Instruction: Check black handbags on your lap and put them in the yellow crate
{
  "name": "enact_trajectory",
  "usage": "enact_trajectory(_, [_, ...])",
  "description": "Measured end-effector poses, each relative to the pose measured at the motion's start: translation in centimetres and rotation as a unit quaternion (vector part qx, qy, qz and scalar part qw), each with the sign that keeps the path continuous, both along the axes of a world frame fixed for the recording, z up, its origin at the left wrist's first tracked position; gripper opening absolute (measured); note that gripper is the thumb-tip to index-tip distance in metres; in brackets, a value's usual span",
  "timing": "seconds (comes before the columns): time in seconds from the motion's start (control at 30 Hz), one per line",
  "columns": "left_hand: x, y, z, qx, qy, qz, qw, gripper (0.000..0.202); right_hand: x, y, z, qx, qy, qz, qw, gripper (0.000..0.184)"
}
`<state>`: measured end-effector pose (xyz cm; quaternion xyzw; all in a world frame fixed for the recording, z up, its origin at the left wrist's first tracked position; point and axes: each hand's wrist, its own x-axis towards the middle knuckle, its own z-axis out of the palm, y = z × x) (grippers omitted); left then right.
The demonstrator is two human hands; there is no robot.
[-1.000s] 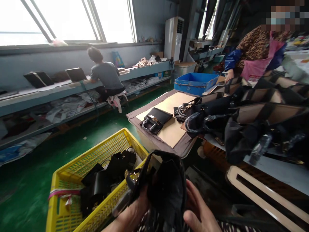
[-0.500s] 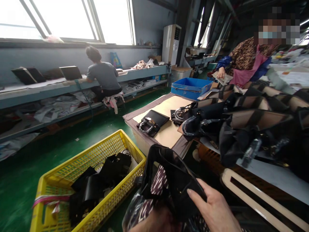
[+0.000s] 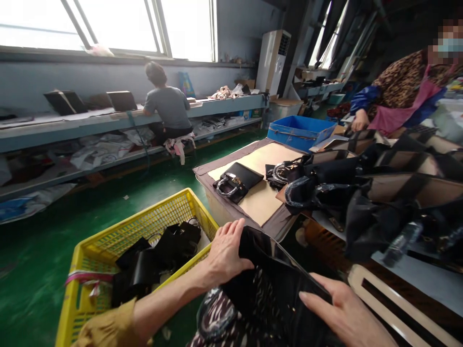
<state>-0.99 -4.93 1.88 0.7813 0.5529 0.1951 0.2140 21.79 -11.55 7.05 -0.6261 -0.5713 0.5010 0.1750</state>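
A glossy black bag (image 3: 278,284) lies open across my lap at the bottom of the head view, over a dark patterned cloth (image 3: 231,318). My left hand (image 3: 227,253) grips the bag's far top edge, fingers curled over the rim. My right hand (image 3: 343,313) rests on the bag's near right side with the fingers stretched flat against it. A yellow plastic crate (image 3: 108,241) with several black bag parts stands on the floor just left of my left arm.
A low table (image 3: 253,193) ahead carries a black handbag (image 3: 237,180). A row of open black bags (image 3: 379,183) fills the right. A blue bin (image 3: 300,131) stands beyond. One person sits at the far bench (image 3: 168,103); another in a leopard-print top (image 3: 401,91) works at right.
My left hand came up from under the bag and took hold of its far edge. The bag has been laid flatter, and my right hand slid along its side.
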Motion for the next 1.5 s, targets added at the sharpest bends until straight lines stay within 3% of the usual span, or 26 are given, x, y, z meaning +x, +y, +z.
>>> enact_trajectory(0.07, [-0.1,2.9,-1.0,-0.027,0.009,-0.025,0.999,0.098,0.0,-0.3,0.8,0.0,0.01,0.015,1.0,0.024])
enact_trajectory(0.13, [-0.6,5.3,-1.0,-0.088,-0.023,-0.117,0.989,0.079,0.4,-0.5,1.6,-0.007,0.019,0.024,1.0,0.023])
enact_trajectory(0.2, [-1.7,6.7,-0.5,-0.175,-0.078,-0.23,0.954,0.055,1.2,-0.7,2.0,-0.018,0.026,0.026,0.999,0.021])
enact_trajectory(0.27, [-2.9,7.3,0.0,-0.259,-0.104,-0.294,0.914,0.04,2.1,-0.7,1.9,-0.027,0.031,0.031,0.999,0.021])
enact_trajectory(0.37, [-4.4,6.9,-0.7,-0.341,-0.082,-0.303,0.886,0.03,2.9,-0.5,0.3,-0.049,0.042,0.05,0.997,0.024])
enact_trajectory(0.47, [-5.0,6.1,-2.0,-0.372,-0.062,-0.283,0.882,0.027,2.9,-0.4,-1.9,-0.078,0.066,0.062,0.993,0.026])
enact_trajectory(0.57, [-4.5,5.8,-2.2,-0.334,-0.029,-0.279,0.9,0.03,2.7,-0.3,-3.0,-0.098,0.11,0.056,0.987,0.024])
enact_trajectory(0.73, [-3.1,5.4,-0.1,-0.173,0.075,-0.302,0.935,0.052,2.6,-0.2,-2.1,-0.111,0.13,0.048,0.984,0.02])
enact_trajectory(0.83, [-2.4,4.7,1.0,-0.108,0.077,-0.302,0.944,0.064,2.8,-0.2,-2.0,-0.111,0.103,0.036,0.988,0.02])
enact_trajectory(0.97, [-1.1,3.9,1.9,-0.101,0.015,-0.338,0.936,0.051,2.9,-0.2,-2.6,-0.113,0.106,0.039,0.987,0.019])
enact_trajectory(1.07, [-0.1,3.8,1.6,-0.106,-0.037,-0.361,0.926,0.032,2.7,-0.1,-2.5,-0.118,0.125,0.055,0.984,0.018])
enact_trajectory(1.27, [0.2,3.9,0.3,-0.117,-0.127,-0.301,0.938,0.019,2.6,-0.1,-1.9,-0.114,0.121,0.061,0.984,0.02])
enact_trajectory(1.5, [0.1,4.1,-0.4,-0.108,-0.102,-0.379,0.914,0.01,2.5,-0.2,-2.5,-0.094,0.097,0.049,0.99,0.02])
